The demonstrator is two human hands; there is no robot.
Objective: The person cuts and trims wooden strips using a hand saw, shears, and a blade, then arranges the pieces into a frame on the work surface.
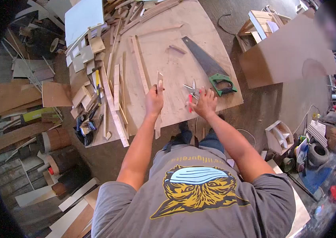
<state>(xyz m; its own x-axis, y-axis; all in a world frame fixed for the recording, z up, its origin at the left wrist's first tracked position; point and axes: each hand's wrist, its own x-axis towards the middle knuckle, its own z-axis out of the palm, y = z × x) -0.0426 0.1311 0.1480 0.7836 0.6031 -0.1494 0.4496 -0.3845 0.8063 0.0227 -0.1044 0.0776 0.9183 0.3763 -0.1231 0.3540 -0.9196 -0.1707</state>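
My left hand [155, 100] is closed round a thin wooden strip [158, 126], which stands out above and below the fist over the plywood table [172, 59]. To its right, my right hand [204, 104] touches red-handled pliers [193, 92] lying on the table, its fingers bent and apart over the handles; whether they grip is hard to tell. Just beyond that hand lies a handsaw with a green handle [223, 84], its blade pointing away to the upper left. A small wood piece [177, 49] and a longer strip [139, 63] lie farther back.
Wood strips and offcuts [92, 51] pile along the table's left side, with a yellow tool [98, 81] among them. A large brown board [287, 51] stands at the right. On the floor at the right are a wooden box [279, 137] and a tire-like ring [318, 154].
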